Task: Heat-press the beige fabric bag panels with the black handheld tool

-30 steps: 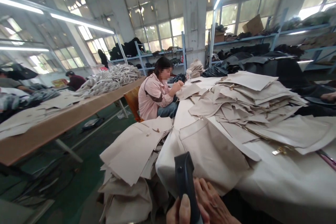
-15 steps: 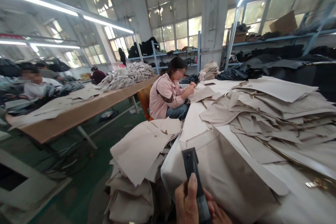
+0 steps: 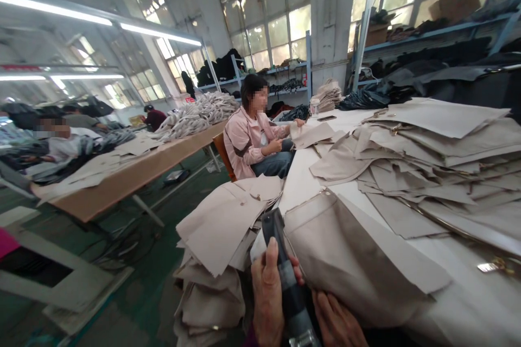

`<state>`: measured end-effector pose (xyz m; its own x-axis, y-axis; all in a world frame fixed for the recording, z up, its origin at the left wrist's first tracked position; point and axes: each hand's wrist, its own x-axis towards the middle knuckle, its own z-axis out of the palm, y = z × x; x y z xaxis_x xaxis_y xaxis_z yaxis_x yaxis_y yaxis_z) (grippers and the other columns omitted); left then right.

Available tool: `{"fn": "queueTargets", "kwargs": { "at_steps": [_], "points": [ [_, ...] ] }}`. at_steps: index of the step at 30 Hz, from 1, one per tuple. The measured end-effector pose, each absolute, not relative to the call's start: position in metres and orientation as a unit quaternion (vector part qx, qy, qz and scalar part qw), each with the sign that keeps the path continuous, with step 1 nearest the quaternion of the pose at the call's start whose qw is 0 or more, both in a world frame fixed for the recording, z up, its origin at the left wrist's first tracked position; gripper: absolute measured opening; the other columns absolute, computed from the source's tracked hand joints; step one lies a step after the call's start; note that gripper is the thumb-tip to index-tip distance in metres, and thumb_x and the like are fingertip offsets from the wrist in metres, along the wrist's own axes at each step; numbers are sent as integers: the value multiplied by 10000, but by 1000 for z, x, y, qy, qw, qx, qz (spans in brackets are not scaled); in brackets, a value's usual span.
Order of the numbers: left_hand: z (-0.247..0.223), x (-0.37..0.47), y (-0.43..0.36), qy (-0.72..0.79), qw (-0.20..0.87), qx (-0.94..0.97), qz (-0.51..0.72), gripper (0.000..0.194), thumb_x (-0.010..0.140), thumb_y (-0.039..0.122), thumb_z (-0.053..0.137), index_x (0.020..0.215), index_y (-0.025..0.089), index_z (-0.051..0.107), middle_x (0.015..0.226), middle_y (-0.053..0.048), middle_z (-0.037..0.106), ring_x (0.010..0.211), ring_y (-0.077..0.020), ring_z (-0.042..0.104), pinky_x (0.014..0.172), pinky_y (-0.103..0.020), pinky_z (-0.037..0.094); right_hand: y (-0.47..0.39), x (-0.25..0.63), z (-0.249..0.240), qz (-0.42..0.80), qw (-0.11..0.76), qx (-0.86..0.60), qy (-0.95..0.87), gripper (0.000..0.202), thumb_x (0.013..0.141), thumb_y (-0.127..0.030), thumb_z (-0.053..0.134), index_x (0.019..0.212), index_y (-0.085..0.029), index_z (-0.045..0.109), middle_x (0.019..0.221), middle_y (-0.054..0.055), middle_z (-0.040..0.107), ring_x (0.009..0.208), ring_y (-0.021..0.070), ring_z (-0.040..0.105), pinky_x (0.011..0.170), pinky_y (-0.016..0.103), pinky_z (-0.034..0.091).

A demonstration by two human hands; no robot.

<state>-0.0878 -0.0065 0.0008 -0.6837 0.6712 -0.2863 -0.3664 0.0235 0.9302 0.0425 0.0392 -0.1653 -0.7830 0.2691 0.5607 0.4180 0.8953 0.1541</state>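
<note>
At bottom centre, left hand (image 3: 266, 295) has a closed grip around a dark handheld tool (image 3: 285, 271), thumb along its side, tip pointing up toward the beige fabric piece (image 3: 345, 249) draped over the near table (image 3: 468, 303) edge. Right hand (image 3: 336, 322) sits just beside the tool, fingers loose, touching the fabric's lower edge; holds nothing that I can see. Risks: fabric hangs off the edge, so a tug could slide it down onto the beige stack (image 3: 220, 227) just beside it. Tool tip close to the cloth could snag it.
</note>
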Motion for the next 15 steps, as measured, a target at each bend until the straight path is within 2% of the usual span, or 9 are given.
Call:
{"fn": "queueTargets", "kwargs": {
  "at_steps": [3,7,12,15],
  "points": [
    [5,-95,-15,618,348,123,694,505,776,610,519,735,120,634,500,-31,615,477,-158,602,424,-216,439,37,42,-166,-124,286,-195,-930,496,695,96,360,1083,-44,634,958,130,712,831,232,679,721,287,590],
    [-1,-88,-29,598,393,118,689,527,733,645,537,675,126,613,454,-35,598,413,-165,584,416,-242,454,37,38,-161,-112,309,-199,-923,506,651,113,366,1052,-38,637,897,116,713,773,216,682,676,262,582],
    [-28,-75,-28,578,468,101,661,581,663,701,562,635,123,606,413,-39,584,310,-147,510,343,-246,412,38,40,-160,-107,335,-206,-913,431,722,69,352,1001,-71,649,879,115,718,763,229,689,655,277,583],
    [-33,-81,-19,596,450,114,655,603,671,712,542,574,120,605,368,-43,558,323,-160,520,350,-249,408,40,47,-167,-115,332,-189,-917,434,769,60,335,1014,-110,650,896,94,726,775,211,690,661,248,577]
  ]
}}
